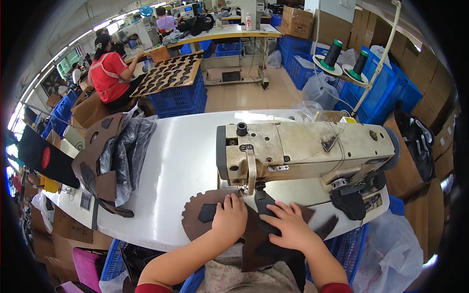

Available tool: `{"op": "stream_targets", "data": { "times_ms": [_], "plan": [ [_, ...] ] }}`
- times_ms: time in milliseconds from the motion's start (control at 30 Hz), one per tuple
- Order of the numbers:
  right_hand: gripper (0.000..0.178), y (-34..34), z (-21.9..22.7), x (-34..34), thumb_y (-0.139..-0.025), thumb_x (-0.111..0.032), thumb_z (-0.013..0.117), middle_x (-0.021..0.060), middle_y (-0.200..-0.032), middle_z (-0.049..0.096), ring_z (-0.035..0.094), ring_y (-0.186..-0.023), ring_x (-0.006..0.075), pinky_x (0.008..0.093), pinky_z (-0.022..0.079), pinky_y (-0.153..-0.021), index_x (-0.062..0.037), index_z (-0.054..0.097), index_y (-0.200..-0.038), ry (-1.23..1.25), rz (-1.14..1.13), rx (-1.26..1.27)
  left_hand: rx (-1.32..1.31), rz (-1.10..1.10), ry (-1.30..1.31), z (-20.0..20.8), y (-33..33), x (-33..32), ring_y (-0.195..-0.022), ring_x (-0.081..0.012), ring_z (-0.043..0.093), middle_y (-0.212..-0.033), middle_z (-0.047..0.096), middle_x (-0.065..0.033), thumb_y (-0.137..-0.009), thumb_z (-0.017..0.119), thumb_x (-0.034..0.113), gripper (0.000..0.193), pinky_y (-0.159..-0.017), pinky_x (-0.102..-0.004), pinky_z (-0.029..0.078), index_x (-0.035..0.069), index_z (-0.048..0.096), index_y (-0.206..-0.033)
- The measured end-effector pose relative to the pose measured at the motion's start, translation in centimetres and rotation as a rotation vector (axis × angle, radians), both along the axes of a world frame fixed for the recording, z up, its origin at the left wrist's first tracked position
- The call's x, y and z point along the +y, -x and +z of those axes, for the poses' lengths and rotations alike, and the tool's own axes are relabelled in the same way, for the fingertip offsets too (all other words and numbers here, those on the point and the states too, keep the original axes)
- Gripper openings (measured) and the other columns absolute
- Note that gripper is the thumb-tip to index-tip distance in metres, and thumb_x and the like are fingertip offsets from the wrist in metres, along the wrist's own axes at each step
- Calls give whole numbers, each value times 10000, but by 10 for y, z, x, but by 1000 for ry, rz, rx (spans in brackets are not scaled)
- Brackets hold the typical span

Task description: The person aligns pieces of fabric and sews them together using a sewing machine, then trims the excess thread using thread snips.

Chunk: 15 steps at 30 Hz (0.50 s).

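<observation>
1. At the far left, brown cut pieces [100,141] are laid on the white tabletop [171,161], well apart from the machine, probably so that they can be reached without crowding the work.
2. Just beside them, partly overlapped by them, a bundle in clear plastic [129,154] is set down; the wrapping presumably protects the dark contents, which cannot be made out clearly.
3. Beyond the table, a board of dark shapes [168,73] is supported on blue crates [171,100], apparently so that the shapes are displayed flat.
4. The brown workpiece [251,227] is spread at the table's front edge, below the needle end of the sewing machine [303,146]. Part of it is hung over the edge, seemingly because it is too broad for the space there.
5. The left hand [230,219] is laid palm down on the workpiece, fingers loosely bent and nothing gripped; the material appears to be steadied flat by it, near the needle.
6. The right hand [289,229] is opened out, its fingers spread over the workpiece's darker portion, presumably so that pressure is shared across a wider area. Whether an edge is pinched under its thumb cannot be told.
7. Farther right, two dark thread cones [332,54] are stood upright on a raised stand, likely so that thread can be drawn off freely.
</observation>
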State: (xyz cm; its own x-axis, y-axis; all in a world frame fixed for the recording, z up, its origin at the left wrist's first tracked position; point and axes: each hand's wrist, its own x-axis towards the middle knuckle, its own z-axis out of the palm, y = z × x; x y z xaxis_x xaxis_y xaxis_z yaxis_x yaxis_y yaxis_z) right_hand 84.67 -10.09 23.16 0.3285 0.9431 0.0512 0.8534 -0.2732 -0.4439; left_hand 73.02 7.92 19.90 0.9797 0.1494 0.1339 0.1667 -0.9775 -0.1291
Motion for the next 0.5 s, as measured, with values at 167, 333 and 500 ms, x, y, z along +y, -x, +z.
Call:
{"op": "stream_targets", "data": {
  "times_ms": [167, 333, 500],
  "plan": [
    [426, -6, -1, 13, -748, -349, 687, 118, -1137, 600, 502, -1166, 327, 485, 354, -1017, -110, 640, -1097, -44, -74, -7, -14, 67, -139, 0, -6, -2, -1124, -320, 556, -1175, 568, -224, -784, 557, 159, 446, -837, -415, 523, -55, 565, -1175],
    [365, -1, -10, 40, -751, -248, 701, 109, -936, 551, 534, -950, 274, 441, 431, -813, -117, 648, -1087, -120, -120, -102, 82, -27, 86, 16, 0, 16, -1212, -340, 488, -1276, 518, -216, -762, 582, 142, 526, -984, -497, 419, -52, 525, -1248],
    [441, -2, -13, 42, -752, -258, 672, 128, -1107, 571, 484, -1162, 324, 500, 391, -958, -120, 626, -1168, -94, -88, -252, 63, -94, 311, 22, 8, 27, -1277, -335, 419, -1302, 491, -185, -706, 591, 99, 576, -1077, -498, 312, -48, 509, -1257]
  ]
}}
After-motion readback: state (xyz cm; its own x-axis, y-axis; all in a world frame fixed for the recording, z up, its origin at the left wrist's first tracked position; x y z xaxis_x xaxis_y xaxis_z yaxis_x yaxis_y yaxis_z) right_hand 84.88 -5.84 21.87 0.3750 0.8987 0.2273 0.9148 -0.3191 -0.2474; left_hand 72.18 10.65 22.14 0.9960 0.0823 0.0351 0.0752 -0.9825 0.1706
